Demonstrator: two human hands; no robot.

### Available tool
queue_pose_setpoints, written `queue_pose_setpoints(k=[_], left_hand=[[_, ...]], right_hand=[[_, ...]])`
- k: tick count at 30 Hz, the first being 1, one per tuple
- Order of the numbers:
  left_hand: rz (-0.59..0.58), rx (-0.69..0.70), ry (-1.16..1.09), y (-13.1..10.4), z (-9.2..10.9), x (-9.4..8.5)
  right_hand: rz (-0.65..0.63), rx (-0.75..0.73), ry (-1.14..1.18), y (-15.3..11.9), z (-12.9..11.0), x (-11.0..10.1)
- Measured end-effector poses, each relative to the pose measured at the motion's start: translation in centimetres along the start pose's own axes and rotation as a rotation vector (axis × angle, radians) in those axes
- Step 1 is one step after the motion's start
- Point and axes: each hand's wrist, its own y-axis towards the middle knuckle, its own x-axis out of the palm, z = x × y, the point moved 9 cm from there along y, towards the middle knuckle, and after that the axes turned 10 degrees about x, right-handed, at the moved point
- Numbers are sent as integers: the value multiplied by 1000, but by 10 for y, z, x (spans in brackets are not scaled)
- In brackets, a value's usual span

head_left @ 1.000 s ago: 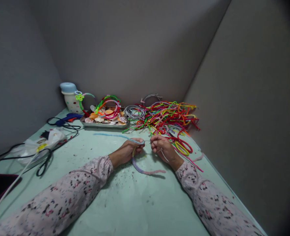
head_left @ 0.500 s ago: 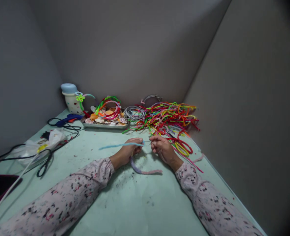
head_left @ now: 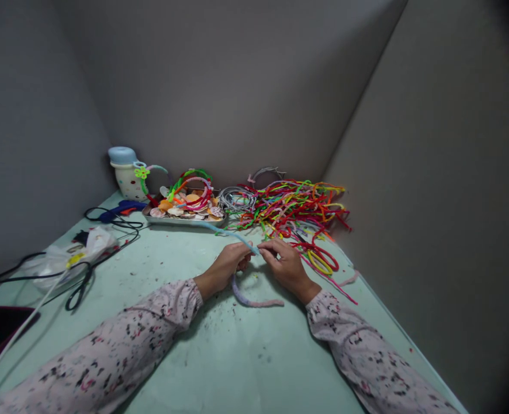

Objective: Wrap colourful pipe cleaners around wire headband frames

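Observation:
Over the middle of the pale green table my left hand (head_left: 232,261) is closed around a fuzzy stem. Its light blue length (head_left: 234,234) rises from the fingers toward the tray at the upper left. Below that hand curves a purple and pink fuzzy stem (head_left: 245,301), its pink end pointing right. My right hand (head_left: 285,263) pinches at the light blue stem near the left fingertips. The fingertips of both hands are almost touching, and what exactly lies between them is too small to make out.
Behind the hands sits a metal tray (head_left: 185,222) of shells and fuzzy hoops. Beside it are coiled grey wire (head_left: 237,198) and a heap of coloured stems (head_left: 297,207). At left stand a cup (head_left: 128,181), a plastic bag (head_left: 94,244) and black cables (head_left: 78,290).
My right hand has moved left, up against the left fingertips. The light blue stem has swung from pointing left to pointing up and left. The thin wire between the hands no longer shows.

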Motion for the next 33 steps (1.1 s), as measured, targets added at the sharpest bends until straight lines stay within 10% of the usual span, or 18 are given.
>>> queue_pose_setpoints(k=[33], left_hand=[[30,108,345,-3,9,-7]], right_hand=[[-16,153,-12,0,15,4]])
